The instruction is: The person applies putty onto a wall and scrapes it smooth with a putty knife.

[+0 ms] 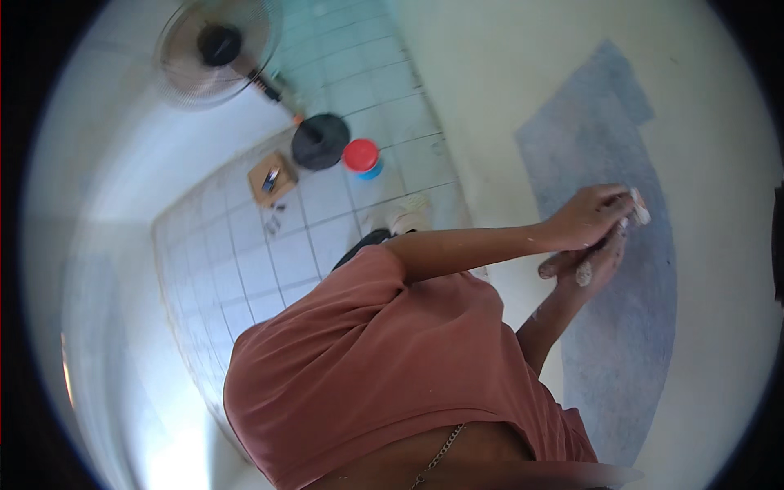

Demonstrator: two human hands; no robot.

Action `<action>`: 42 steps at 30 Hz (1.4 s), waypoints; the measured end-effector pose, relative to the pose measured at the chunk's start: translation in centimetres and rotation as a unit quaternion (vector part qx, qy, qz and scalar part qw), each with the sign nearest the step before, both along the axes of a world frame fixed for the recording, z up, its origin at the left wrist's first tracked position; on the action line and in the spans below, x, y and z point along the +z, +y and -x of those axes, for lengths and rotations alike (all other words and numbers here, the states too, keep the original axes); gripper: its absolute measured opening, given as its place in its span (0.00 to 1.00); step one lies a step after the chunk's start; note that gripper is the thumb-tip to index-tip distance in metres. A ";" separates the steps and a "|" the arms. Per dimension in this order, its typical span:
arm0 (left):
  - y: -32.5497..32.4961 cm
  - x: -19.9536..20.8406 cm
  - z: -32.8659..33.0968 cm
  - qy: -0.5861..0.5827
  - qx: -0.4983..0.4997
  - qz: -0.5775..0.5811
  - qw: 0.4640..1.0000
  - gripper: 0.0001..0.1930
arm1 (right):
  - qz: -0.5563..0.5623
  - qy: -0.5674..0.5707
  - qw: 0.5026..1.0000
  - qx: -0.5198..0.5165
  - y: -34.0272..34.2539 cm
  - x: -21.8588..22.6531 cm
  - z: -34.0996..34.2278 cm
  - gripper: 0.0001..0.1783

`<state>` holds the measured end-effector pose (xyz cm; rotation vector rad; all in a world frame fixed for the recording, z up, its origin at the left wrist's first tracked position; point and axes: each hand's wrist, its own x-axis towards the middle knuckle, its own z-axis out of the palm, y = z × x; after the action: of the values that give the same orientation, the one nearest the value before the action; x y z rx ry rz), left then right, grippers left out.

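My left hand [586,219] is curled, its fingertips at a small whitish lump with an orange patch [639,206] whose kind I cannot make out. Just below, my right hand [600,265] has its fingers apart, and some of them touch or lie under the left hand. A thick white paste coats one of its fingers [584,273], and more smears show on both hands and forearms. Both hands are in front of a bluish-grey patch [621,343] on the pale wall. How the fingers overlap is partly hidden.
A standing fan [219,45] with a round black base [321,141] is at the upper left. Beside the base are a blue tub with a red lid [361,157] and a cardboard box [272,179] with a small dark item on top. Pale tiles [286,253] cover the floor.
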<state>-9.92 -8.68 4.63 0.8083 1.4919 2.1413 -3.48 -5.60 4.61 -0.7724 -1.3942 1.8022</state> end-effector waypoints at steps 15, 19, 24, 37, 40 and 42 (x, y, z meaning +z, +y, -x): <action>0.9 -1.6 3.3 -0.082 -0.174 0.045 0.980 0.14 | -0.010 -0.020 0.987 -0.157 1.0 -2.6 4.4 0.19; 1.8 -3.7 3.5 -0.114 -0.170 0.031 0.978 0.14 | -0.099 -0.082 0.973 -0.192 1.9 -5.0 4.7 0.19; 1.4 -3.6 5.0 -0.138 -0.219 0.041 0.965 0.15 | -0.176 -0.078 0.946 -0.259 0.6 -4.8 6.0 0.18; 1.6 -3.7 7.5 -0.019 -0.211 0.073 0.975 0.16 | -0.102 -0.030 0.959 -0.264 -0.6 -4.0 7.2 0.18; 1.6 -3.1 7.8 -0.018 -0.218 0.062 0.974 0.16 | -0.076 -0.018 0.962 -0.261 -0.5 -3.2 7.7 0.18; 1.8 -1.9 8.1 -0.016 -0.217 0.054 0.975 0.16 | -0.129 -0.048 0.953 -0.269 -0.1 -3.5 7.7 0.18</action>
<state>-18.01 -6.90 2.72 0.9541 1.2627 1.7280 -11.18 -5.72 1.11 -0.9911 -1.2875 1.1523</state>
